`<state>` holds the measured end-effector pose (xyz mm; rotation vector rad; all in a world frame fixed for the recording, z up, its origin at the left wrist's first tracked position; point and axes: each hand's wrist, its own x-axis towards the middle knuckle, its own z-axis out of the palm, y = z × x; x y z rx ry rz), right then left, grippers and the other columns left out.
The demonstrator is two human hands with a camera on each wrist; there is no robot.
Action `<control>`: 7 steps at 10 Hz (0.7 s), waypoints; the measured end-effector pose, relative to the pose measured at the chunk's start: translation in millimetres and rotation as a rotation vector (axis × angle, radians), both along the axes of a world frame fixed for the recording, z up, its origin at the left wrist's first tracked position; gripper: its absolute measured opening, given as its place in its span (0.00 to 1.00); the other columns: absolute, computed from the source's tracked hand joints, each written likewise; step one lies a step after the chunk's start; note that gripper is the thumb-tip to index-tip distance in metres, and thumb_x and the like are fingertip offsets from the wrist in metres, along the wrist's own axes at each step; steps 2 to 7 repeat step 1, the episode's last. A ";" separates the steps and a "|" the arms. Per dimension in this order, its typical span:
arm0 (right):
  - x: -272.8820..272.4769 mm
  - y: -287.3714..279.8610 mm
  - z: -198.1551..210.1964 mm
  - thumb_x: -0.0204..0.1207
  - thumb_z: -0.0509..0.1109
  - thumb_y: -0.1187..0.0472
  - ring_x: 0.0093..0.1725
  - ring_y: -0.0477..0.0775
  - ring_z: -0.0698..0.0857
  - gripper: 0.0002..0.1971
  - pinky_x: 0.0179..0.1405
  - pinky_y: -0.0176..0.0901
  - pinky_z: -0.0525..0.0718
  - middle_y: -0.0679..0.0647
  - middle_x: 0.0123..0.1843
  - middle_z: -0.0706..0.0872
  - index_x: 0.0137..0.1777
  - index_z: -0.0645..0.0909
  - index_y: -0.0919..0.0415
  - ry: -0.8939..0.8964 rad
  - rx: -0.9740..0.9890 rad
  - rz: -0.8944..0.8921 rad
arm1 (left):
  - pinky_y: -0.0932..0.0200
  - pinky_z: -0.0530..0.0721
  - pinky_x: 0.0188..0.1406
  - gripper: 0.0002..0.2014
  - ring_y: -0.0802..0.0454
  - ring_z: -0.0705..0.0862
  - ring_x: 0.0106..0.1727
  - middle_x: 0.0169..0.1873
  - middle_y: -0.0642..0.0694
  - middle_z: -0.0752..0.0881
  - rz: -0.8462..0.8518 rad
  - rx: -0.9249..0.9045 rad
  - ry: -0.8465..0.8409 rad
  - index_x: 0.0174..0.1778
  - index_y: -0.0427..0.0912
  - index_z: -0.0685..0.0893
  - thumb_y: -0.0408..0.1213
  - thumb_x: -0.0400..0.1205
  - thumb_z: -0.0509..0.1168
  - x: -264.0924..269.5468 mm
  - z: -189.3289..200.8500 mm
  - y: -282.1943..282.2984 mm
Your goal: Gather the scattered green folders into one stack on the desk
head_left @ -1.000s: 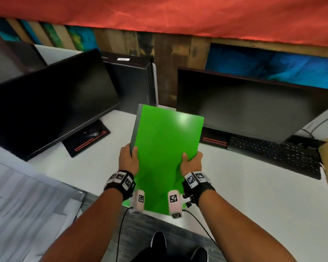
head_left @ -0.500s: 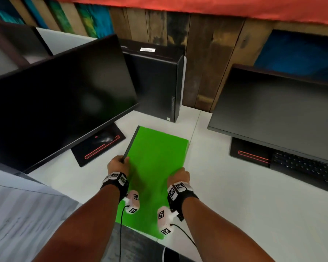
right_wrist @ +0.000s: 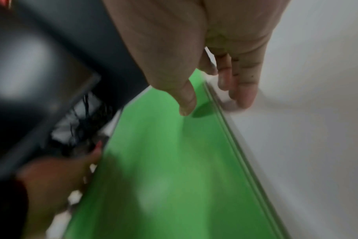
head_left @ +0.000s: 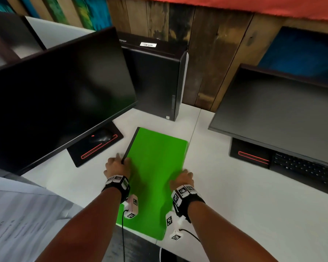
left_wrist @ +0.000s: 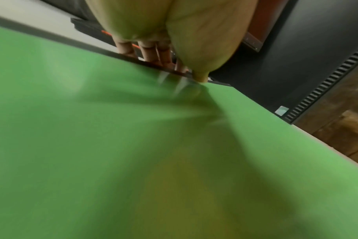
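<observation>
A thick green folder (head_left: 155, 167) with a dark spine lies flat on the white desk (head_left: 235, 195), its near end over the front edge. It fills the left wrist view (left_wrist: 133, 145), and in the right wrist view its right edge shows layers (right_wrist: 164, 161). My left hand (head_left: 117, 165) is at the spine side; there my thumb rests on the cover and my fingers (left_wrist: 151, 55) reach down against the spine. My right hand (head_left: 182, 176) is at the right edge, thumb just above the cover and fingers (right_wrist: 243, 93) loose on the desk beside it.
A black monitor (head_left: 55, 103) and its red-lined base (head_left: 97, 146) stand close on the left. A black PC tower (head_left: 155, 80) is behind the folder. At the right are a second monitor (head_left: 282, 110) and a keyboard (head_left: 301, 171). White papers (head_left: 17, 224) lie at the lower left.
The folder, held up in both hands a second ago, now lies flat on the desk. My right thumb has lifted off the cover and its fingers have slipped out to the desk.
</observation>
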<state>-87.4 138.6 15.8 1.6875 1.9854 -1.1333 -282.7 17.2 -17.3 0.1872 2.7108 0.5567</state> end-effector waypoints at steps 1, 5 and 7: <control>27.5 10.3 10.6 0.77 0.69 0.49 0.76 0.66 0.72 0.44 0.73 0.51 0.72 0.68 0.80 0.64 0.85 0.50 0.66 0.092 0.053 -0.020 | 0.35 0.67 0.74 0.36 0.33 0.69 0.78 0.81 0.35 0.68 0.049 0.055 0.027 0.87 0.43 0.57 0.54 0.85 0.57 7.8 17.7 -8.5; 27.5 10.3 10.6 0.77 0.69 0.49 0.76 0.66 0.72 0.44 0.73 0.51 0.72 0.68 0.80 0.64 0.85 0.50 0.66 0.092 0.053 -0.020 | 0.35 0.67 0.74 0.36 0.33 0.69 0.78 0.81 0.35 0.68 0.049 0.055 0.027 0.87 0.43 0.57 0.54 0.85 0.57 7.8 17.7 -8.5; 27.5 10.3 10.6 0.77 0.69 0.49 0.76 0.66 0.72 0.44 0.73 0.51 0.72 0.68 0.80 0.64 0.85 0.50 0.66 0.092 0.053 -0.020 | 0.35 0.67 0.74 0.36 0.33 0.69 0.78 0.81 0.35 0.68 0.049 0.055 0.027 0.87 0.43 0.57 0.54 0.85 0.57 7.8 17.7 -8.5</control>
